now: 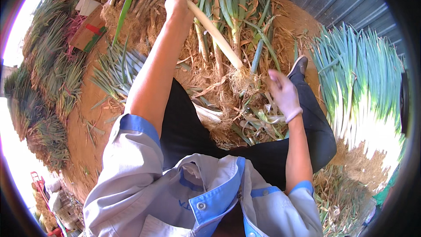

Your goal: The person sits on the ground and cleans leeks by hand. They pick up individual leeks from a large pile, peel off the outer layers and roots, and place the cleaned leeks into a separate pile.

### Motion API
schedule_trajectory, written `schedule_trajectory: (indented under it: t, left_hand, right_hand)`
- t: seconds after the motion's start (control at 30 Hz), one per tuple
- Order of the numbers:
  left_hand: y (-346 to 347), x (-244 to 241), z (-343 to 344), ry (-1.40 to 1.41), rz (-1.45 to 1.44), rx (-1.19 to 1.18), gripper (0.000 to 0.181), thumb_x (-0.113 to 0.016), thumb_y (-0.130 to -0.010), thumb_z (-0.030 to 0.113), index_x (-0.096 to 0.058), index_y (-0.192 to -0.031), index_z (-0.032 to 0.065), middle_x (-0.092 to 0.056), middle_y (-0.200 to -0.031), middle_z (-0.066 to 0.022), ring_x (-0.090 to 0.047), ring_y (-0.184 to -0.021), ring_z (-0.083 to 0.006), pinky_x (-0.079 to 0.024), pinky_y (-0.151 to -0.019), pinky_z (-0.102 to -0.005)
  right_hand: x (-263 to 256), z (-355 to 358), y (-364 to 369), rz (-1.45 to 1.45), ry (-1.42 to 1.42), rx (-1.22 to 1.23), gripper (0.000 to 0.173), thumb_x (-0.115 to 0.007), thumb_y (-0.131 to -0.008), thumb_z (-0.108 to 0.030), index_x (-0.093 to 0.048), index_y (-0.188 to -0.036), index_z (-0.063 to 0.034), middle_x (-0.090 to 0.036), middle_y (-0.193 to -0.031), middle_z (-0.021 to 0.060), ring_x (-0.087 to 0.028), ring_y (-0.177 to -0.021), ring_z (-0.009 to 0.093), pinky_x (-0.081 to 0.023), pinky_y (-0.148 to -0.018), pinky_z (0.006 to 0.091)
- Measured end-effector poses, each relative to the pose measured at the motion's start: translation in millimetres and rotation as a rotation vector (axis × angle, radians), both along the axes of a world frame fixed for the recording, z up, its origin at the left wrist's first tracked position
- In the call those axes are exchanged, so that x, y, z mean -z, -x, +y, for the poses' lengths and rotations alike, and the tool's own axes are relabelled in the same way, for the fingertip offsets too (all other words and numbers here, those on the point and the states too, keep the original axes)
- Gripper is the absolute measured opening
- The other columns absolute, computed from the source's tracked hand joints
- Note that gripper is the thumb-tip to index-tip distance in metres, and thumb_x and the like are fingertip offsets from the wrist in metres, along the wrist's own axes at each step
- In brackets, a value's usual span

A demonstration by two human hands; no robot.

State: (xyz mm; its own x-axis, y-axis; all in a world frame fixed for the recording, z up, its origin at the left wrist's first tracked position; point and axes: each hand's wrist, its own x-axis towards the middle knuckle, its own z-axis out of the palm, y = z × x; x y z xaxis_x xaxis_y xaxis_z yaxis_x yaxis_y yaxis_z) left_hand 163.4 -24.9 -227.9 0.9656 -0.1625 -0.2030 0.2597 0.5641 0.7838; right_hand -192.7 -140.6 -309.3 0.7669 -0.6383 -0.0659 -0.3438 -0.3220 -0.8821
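My left hand (180, 6), bare, grips a large green onion (215, 34) just under its leaves. The pale, peeled-looking stalk slants down to the right and ends in a tuft of fibrous roots (242, 80). Beside those roots my right hand (284, 93), in a whitish glove, is raised and somewhat blurred; nothing shows in it. Unstripped green onions (235, 29) with dry brown outer leaves lie beyond the held stalk. Between my legs are leaf scraps (263, 117) and a few white stalks (207, 113).
To my right stands a thick row of clean green onions (358, 85) beside a corrugated metal wall (338, 0). Bundled onions (54, 62) are piled at left, near a cardboard box (88, 29). Another leafy bunch (116, 69) lies by my left leg on bare ground (85, 112).
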Motion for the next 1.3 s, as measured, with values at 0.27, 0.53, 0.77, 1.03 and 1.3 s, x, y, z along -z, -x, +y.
schedule_trajectory:
  t: [0.27,0.53,0.77,1.03,1.3]
  left_hand:
    - [2.0,0.0,88.3,-0.436,-0.202,0.095,0.022,-0.07,-0.09,0.024,-0.065,-0.091,0.0028,-0.06,-0.077,-0.0051,-0.055,-0.066,-0.0147,-0.042,-0.058,-0.0282]
    - [9.6,46.2,314.8,-1.084,0.043,0.227,0.033,-0.067,-0.09,0.035,-0.065,-0.084,0.0026,-0.051,-0.067,0.0011,-0.046,-0.059,-0.0094,-0.034,-0.051,-0.0257]
    - [25.4,-33.3,182.3,-0.748,-0.363,0.225,0.019,-0.066,-0.092,0.019,-0.068,-0.097,0.0003,-0.06,-0.078,0.0002,-0.052,-0.069,-0.0088,-0.042,-0.065,-0.0255]
    - [41.2,-36.7,79.9,-0.637,-0.498,0.268,0.027,-0.069,-0.09,0.026,-0.067,-0.097,-0.0004,-0.06,-0.079,-0.0023,-0.054,-0.07,-0.0108,-0.042,-0.061,-0.026]
    - [32.7,-32.7,59.1,-0.581,-0.387,0.313,0.022,-0.067,-0.09,0.022,-0.066,-0.089,-0.0001,-0.06,-0.077,-0.0023,-0.052,-0.07,-0.0108,-0.041,-0.065,-0.0263]
  right_hand:
    - [-31.1,94.5,-111.6,0.004,-0.098,-0.49,0.051,-0.068,-0.091,-0.023,-0.054,-0.138,-0.0099,-0.072,-0.106,0.0151,-0.069,-0.089,0.023,-0.052,-0.08,0.0341]
    - [125.7,161.1,-59.1,0.503,-0.048,-1.025,0.049,-0.056,-0.093,-0.034,-0.055,-0.137,-0.0113,-0.07,-0.108,0.0172,-0.067,-0.095,0.03,-0.052,-0.084,0.0399]
    - [112.8,156.2,-53.3,0.673,0.171,-1.171,0.054,-0.048,-0.093,-0.049,-0.06,-0.132,-0.0145,-0.065,-0.124,0.0197,-0.062,-0.115,0.036,-0.047,-0.099,0.0435]
    - [114.8,58.2,-145.6,0.36,-0.144,-0.111,0.047,-0.059,-0.095,-0.025,-0.054,-0.135,0.0,-0.07,-0.115,0.0151,-0.069,-0.097,0.025,-0.053,-0.087,0.0344]
    - [156.7,75.5,-211.4,0.693,0.262,-0.027,0.035,-0.072,-0.086,-0.027,-0.059,-0.111,-0.0072,-0.069,-0.1,0.0129,-0.07,-0.088,0.027,-0.055,-0.076,0.0414]
